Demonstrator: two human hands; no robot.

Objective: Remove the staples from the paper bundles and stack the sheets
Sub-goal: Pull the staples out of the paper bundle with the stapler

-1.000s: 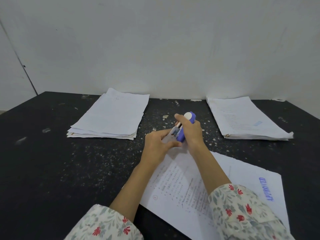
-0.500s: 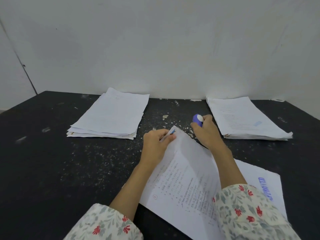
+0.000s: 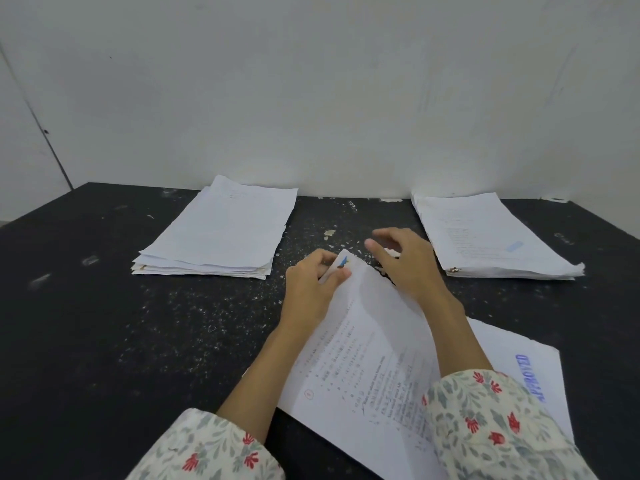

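A printed paper bundle (image 3: 367,344) lies slanted on the black table (image 3: 104,323) in front of me. My left hand (image 3: 311,289) pinches its far top corner, where a small blue mark shows, and lifts that corner a little. Just right of the corner my right hand (image 3: 405,261) hovers with loosely spread fingers and holds nothing I can see. The purple staple remover is out of sight; a small whitish bit shows under my right palm. A stack of loose sheets (image 3: 225,230) lies at the back left. A pile of stapled bundles (image 3: 485,237) lies at the back right.
Under the bundle lies another sheet with a blue stamp (image 3: 533,379) at the right. Paper scraps and specks (image 3: 329,233) litter the table's middle. A white wall rises directly behind the table.
My right hand took the purple staple remover off the bundle's corner and moved right; now the tool is gone from view and the fingers are spread. My left hand kept pinching the corner.
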